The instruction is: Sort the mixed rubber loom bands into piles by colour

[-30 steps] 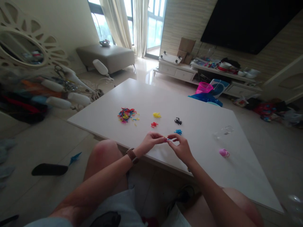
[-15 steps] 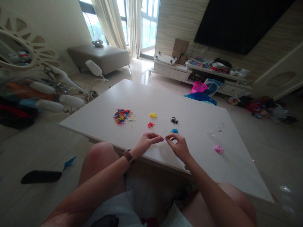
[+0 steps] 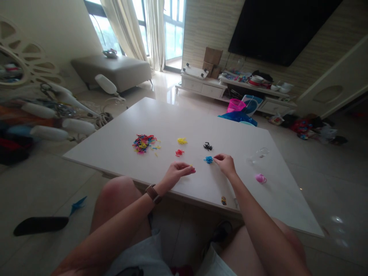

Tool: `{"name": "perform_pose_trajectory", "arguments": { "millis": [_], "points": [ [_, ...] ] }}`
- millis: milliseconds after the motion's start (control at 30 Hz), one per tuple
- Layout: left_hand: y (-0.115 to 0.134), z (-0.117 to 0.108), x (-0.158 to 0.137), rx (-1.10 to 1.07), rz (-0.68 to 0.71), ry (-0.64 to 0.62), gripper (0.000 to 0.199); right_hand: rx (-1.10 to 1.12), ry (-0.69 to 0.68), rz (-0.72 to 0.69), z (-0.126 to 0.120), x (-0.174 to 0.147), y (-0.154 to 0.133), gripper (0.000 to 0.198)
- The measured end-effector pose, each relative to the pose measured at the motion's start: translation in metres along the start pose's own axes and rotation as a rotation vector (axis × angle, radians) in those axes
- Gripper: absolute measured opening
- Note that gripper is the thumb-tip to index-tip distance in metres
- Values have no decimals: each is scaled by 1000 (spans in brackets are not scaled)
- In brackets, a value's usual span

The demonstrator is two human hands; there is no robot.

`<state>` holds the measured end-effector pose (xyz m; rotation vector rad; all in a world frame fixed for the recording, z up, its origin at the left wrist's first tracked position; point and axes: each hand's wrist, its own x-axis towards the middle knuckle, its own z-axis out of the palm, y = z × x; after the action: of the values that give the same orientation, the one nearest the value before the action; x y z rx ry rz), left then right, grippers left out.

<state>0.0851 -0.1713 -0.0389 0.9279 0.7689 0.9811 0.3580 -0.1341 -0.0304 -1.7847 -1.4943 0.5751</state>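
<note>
My left hand [image 3: 180, 171] is pinched over the near part of the white table [image 3: 161, 117], with a few small pink and yellow rubber bands [image 3: 193, 169] showing at its fingertips. My right hand [image 3: 225, 164] reaches to the small blue band pile [image 3: 208, 160]. Its thumb and fingers are closed at the pile's right edge, on a blue band as far as I can tell. Around them lie separate heaps of yellow bands [image 3: 182, 141], red bands [image 3: 179, 153] and black bands [image 3: 207, 146]. A larger mixed-colour heap [image 3: 143, 143] sits to the left.
On the table's right side are a clear plastic container [image 3: 260, 154] lying down and a pink object [image 3: 260, 178]. A small yellow-and-dark figure [image 3: 223, 200] lies by the near edge. A pink basket [image 3: 236, 105] stands on the floor beyond.
My right hand has moved away from my left fingertips to the blue pile, taking the blue band there. My left hand keeps its pinch. The view has shifted slightly.
</note>
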Motion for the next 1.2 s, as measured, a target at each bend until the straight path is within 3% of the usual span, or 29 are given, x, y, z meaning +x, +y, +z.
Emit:
{"name": "perform_pose_trajectory", "arguments": {
  "millis": [100,233,433,667,800,900,1033,1133,1200],
  "points": [
    [0,1,-1,-8,-1,-13,39,-24,-69,34,4,0,5,21],
    [2,2,-2,-9,-1,-14,39,-115,-52,40,4,0,6,19],
    [0,1,-1,6,-15,-12,41,-178,61,-73,-3,-2,-8,19],
    [0,0,-1,25,-21,19,42,-244,-1,-188,-3,-21,-34,12],
    [17,-17,10,101,2,105,41,-257,-20,-224,-2,-31,-40,11],
    [43,-46,33,251,57,232,41,-256,-27,-248,-5,-35,-44,10],
    [75,-85,80,761,105,298,28,-255,-23,-272,-12,-37,-53,10],
    [86,-96,116,1104,121,371,14,-236,-18,-290,-15,-37,-60,10],
    [87,-92,135,1253,164,351,11,-229,-13,-301,-16,-38,-64,10]
  ]
}}
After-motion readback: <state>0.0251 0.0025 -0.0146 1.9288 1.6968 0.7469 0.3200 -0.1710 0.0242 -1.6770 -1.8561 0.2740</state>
